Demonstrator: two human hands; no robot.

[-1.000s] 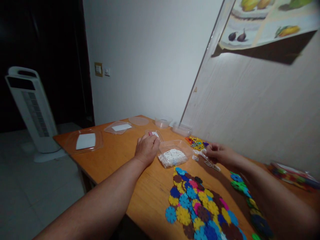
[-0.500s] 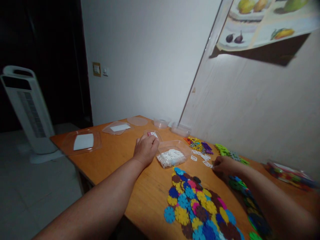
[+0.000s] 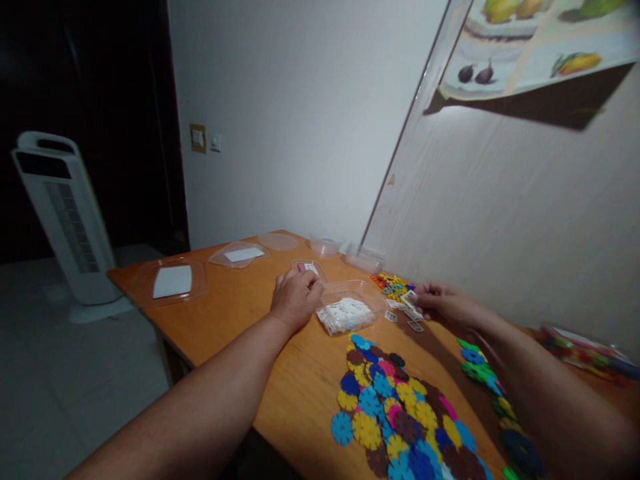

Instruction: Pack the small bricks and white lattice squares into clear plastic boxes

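My left hand [image 3: 295,299] rests curled on the wooden table [image 3: 235,313], its fingers against the left rim of a clear plastic tub [image 3: 367,292] filled with small white tiles [image 3: 345,313]. My right hand [image 3: 443,303] hovers just right of the tub, pinching a small white tile [image 3: 409,297] between its fingertips. A few more white tiles [image 3: 400,315] lie loose on the table under that hand. A spread of coloured flower-shaped discs [image 3: 395,410] covers the table in front of me.
Clear lids with white labels [image 3: 173,281] [image 3: 240,255] lie at the table's left end. Small clear tubs [image 3: 325,245] [image 3: 364,257] stand at the back by the wall. Small coloured pieces [image 3: 390,285] sit behind the tile tub. A white tower fan [image 3: 65,220] stands on the floor, left.
My right hand dropped to the loose tiles on the table, then rose back toward the tub with a white tile pinched. My left hand stayed at the tub's rim.
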